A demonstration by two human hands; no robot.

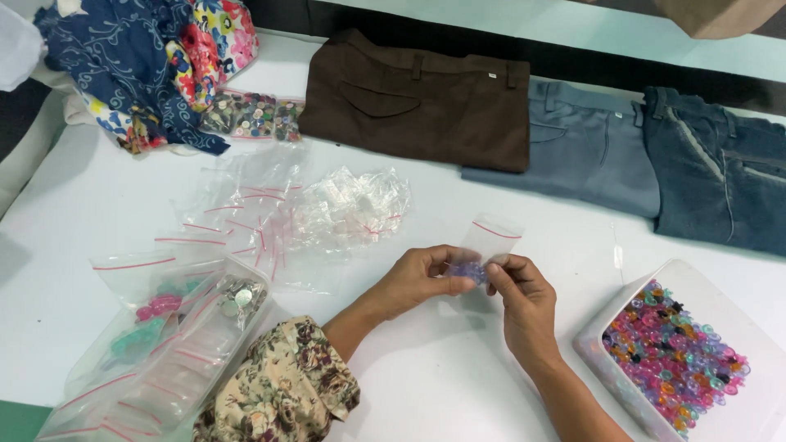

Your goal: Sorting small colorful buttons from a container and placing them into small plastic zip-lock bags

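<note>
My left hand [417, 281] and my right hand [522, 304] meet above the white table [90, 205], both pinching a small clear zip bag [485, 242] with a red seal line. Small blue-violet pieces [468, 270] show inside the bag between my fingertips. A floral sleeve [282, 389] covers my left forearm. A white tray [692, 282] full of pink, purple and multicoloured beads [675, 356] stands right of my right hand.
Empty clear zip bags [278, 213] lie scattered left of my hands, and larger bags [155, 327] hold packets and buttons. A bag of buttons [250, 115] sits by patterned fabric [155, 57]. Folded brown [426, 102], grey-blue [585, 147] and denim [720, 168] trousers lie along the back.
</note>
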